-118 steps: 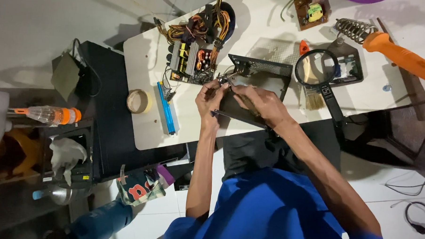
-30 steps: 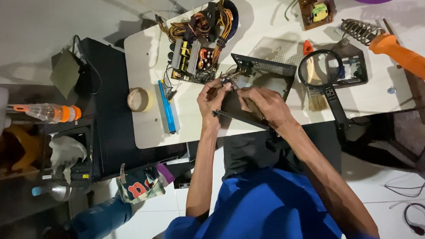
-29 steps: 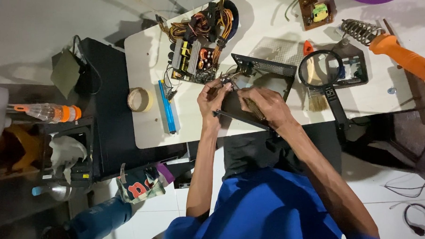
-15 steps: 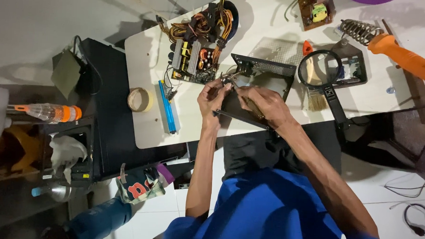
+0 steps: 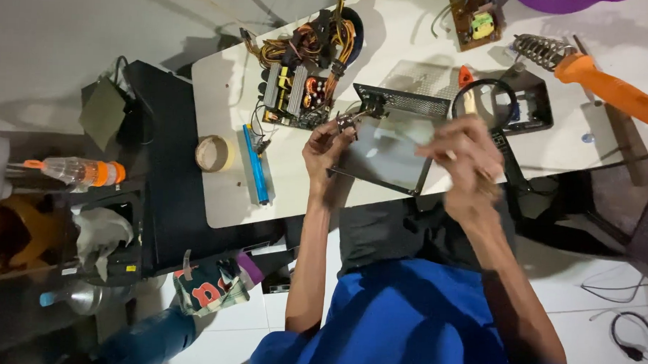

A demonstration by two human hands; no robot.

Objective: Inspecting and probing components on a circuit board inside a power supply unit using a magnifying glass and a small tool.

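Metal case (image 5: 386,150), open and dark, lies on the white worktop (image 5: 230,200) just right of the circuit board (image 5: 295,95). Left hand (image 5: 328,148) pinches a small part at the case's upper left corner. Right hand (image 5: 462,159) is raised over the case's right edge, blurred; its grip cannot be told. Magnifier (image 5: 485,105) sits just beyond it.

Metal case (image 5: 386,152) and small part (image 5: 346,120) at table edge

An open dark metal case with a perforated back wall is laid flat on the white table; a small wired part is pinched just beside its left corner.
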